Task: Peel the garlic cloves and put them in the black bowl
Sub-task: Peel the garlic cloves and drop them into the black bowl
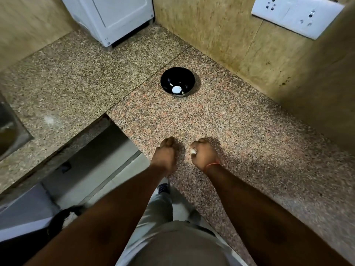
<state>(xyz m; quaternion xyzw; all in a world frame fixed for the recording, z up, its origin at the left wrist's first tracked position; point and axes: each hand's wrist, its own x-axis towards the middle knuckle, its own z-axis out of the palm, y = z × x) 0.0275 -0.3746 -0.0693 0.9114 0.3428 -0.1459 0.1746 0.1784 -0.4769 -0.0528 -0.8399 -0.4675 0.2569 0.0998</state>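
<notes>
A black bowl stands on the speckled granite counter near the back corner, with a pale peeled piece or two inside it. My right hand hovers low over the counter's front part, its fingers curled round a whitish garlic clove that peeks out at the thumb side. My left hand is just to its left, fingers curled; whether it holds anything is hidden. The two hands are a small gap apart, well in front of the bowl.
A white appliance stands at the back left. A socket plate is on the right wall. A steel sink edge shows at far left. The counter has a cut-out step at its front left.
</notes>
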